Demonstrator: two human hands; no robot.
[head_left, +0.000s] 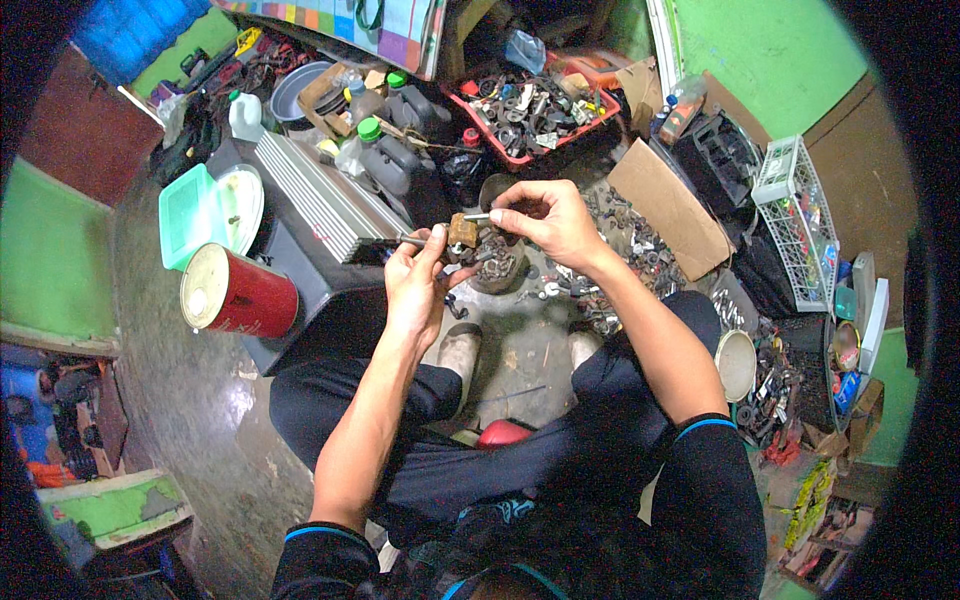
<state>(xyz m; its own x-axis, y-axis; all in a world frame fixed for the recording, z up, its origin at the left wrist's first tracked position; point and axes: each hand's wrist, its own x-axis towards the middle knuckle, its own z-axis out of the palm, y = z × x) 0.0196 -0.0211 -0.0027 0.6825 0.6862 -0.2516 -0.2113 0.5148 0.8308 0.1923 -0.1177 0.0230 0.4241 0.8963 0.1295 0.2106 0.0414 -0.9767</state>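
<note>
In front of me, over the floor between my feet, both hands are raised close together. My left hand (415, 290) is closed in a pinch around a small part with a brown, rusty-looking block (463, 232) and a dark metal shaft sticking out to the left. From the right, my right hand (545, 222) pinches a thin metal rod (478, 217) whose tip meets the upper edge of the block. Whether the rod is joined to the block cannot be made out. Just below stands a round container (503, 283) full of small metal pieces.
Loose metal parts (640, 265) cover the floor at right, beside a cardboard sheet (670, 210). A red tray (540, 150) of mixed parts lies ahead. At left are a red can (255, 295), a mint-green tub (188, 215) and a ridged grey panel (330, 205). A white crate (797, 225) stands right.
</note>
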